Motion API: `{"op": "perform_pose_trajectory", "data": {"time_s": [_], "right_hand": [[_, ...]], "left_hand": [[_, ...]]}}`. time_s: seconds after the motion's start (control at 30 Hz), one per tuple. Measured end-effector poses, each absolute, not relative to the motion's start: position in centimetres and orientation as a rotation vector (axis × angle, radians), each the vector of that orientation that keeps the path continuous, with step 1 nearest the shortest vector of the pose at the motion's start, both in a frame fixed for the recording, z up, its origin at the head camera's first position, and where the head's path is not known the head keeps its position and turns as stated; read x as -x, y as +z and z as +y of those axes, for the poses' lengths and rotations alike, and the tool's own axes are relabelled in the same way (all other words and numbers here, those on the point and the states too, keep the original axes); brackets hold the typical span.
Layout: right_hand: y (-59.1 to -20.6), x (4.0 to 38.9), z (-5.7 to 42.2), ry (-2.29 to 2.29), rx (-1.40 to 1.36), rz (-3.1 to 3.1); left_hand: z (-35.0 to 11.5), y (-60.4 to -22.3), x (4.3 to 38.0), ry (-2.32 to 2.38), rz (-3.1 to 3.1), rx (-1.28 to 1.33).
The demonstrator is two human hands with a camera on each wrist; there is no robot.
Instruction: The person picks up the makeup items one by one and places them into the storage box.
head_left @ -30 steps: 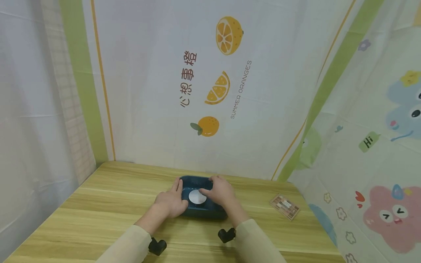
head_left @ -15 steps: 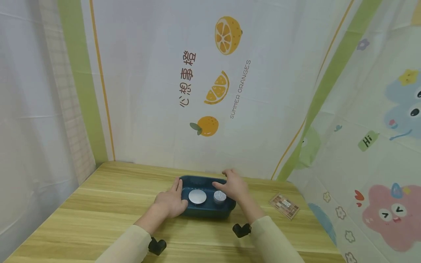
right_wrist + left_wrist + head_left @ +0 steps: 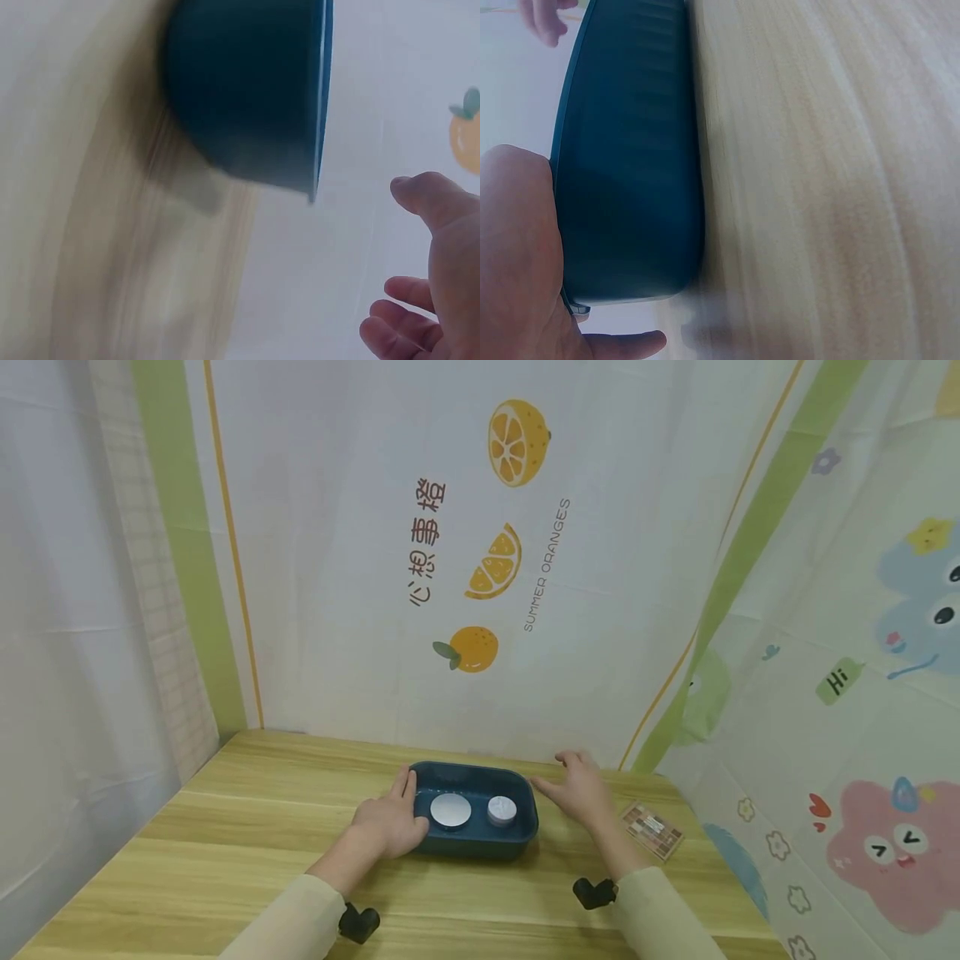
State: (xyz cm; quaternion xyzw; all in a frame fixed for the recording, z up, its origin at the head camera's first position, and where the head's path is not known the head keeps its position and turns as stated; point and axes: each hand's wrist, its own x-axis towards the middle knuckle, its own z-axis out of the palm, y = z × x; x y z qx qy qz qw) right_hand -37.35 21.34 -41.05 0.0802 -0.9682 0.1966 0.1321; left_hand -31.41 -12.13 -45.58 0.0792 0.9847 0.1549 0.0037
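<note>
A dark blue rectangular plastic box (image 3: pixel 480 849) stands on the wooden table. Inside lie a larger round compact-like case with a pale, shiny top (image 3: pixel 450 810) and a smaller round grey-white container (image 3: pixel 502 811). My left hand (image 3: pixel 392 821) holds the box's left end, thumb over the near rim and fingers along the left edge. In the left wrist view, that hand (image 3: pixel 517 255) wraps the rim, one finger reaching past the end wall. My right hand (image 3: pixel 581 793) is off the box's right end, fingers spread and holding nothing. The right wrist view shows its thumb and fingers apart from the box.
An eyeshadow palette (image 3: pixel 652 831) lies on the table at the right, partly behind my right wrist. A white curtain printed with oranges (image 3: pixel 360 677) hangs along the table's back edge, and a cartoon-printed curtain (image 3: pixel 825 735) borders the right side.
My right hand has let go of the small round container inside the box and moved right, past the box's right end. My left hand stays on the left end.
</note>
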Motion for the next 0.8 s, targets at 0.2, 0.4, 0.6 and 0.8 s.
{"op": "perform_pose_trajectory", "data": {"time_s": [0.2,0.4,0.6,0.8], "right_hand": [[-42.1,37.6,24.1,0.571,-0.175,-2.826],[-42.9,37.7,27.5,0.523,-0.086,-2.904],[-43.5,37.7,31.3,0.581,0.006,-2.959],[-44.9,37.2,35.4,0.463,0.03,-2.968]], "left_hand": [[-12.2,-45.8,31.6,0.497,3.087,-0.249],[-12.1,-45.9,31.6,0.487,3.093,-0.253],[-12.2,-45.7,31.4,0.479,3.089,-0.252],[-12.3,-45.8,31.5,0.477,3.09,-0.251]]}}
